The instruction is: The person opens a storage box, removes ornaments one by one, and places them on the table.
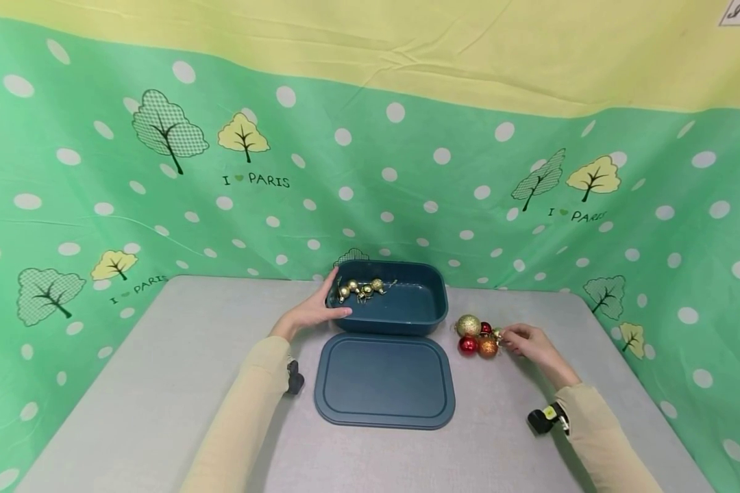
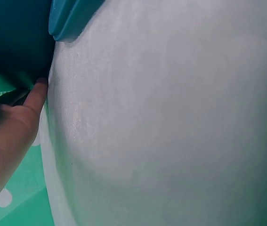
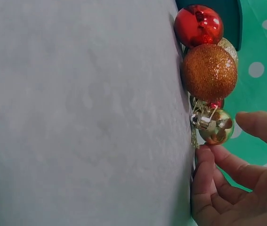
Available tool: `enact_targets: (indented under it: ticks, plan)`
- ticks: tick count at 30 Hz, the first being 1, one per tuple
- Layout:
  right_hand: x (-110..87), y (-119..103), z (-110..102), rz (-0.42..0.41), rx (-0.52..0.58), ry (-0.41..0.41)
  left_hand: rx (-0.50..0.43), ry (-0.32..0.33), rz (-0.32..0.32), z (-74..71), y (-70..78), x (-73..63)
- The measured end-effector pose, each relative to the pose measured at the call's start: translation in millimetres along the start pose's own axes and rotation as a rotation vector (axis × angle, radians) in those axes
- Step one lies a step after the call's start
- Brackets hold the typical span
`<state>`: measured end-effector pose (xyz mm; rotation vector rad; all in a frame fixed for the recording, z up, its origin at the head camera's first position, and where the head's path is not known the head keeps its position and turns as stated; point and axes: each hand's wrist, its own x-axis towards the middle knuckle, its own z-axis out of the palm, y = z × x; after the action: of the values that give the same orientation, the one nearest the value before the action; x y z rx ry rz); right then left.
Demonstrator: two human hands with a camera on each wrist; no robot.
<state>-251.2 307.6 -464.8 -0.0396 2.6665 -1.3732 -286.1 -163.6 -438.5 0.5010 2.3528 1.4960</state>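
My left hand (image 1: 311, 309) rests against the left end of a dark blue plastic container (image 1: 401, 323), thumb along its front side and fingers straight along the end. Inside the container, at its left, lie several small gold Christmas balls (image 1: 367, 289). My right hand (image 1: 533, 344) has its thumb and fingertips around a small shiny gold Christmas ball (image 3: 216, 127) at the right of a cluster. Beside that ball are an orange glitter ball (image 3: 209, 72), a shiny red ball (image 3: 199, 25), a larger pale gold glitter ball (image 1: 469, 325) and a smaller dark red ball (image 1: 486, 328).
The container's flat blue lid (image 1: 384, 381) lies on the grey table (image 1: 234, 311) just in front of it. Behind the table hangs a green and yellow printed curtain (image 1: 370, 178), close to the container's back.
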Motion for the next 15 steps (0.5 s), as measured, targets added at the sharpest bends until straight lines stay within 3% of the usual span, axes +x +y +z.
enact_targets:
  ticks: [15]
  plan:
    - [-2.3, 2, -14, -0.018, 0.012, -0.006, -0.009, 0.002, -0.013, 0.7, 2.4, -1.4]
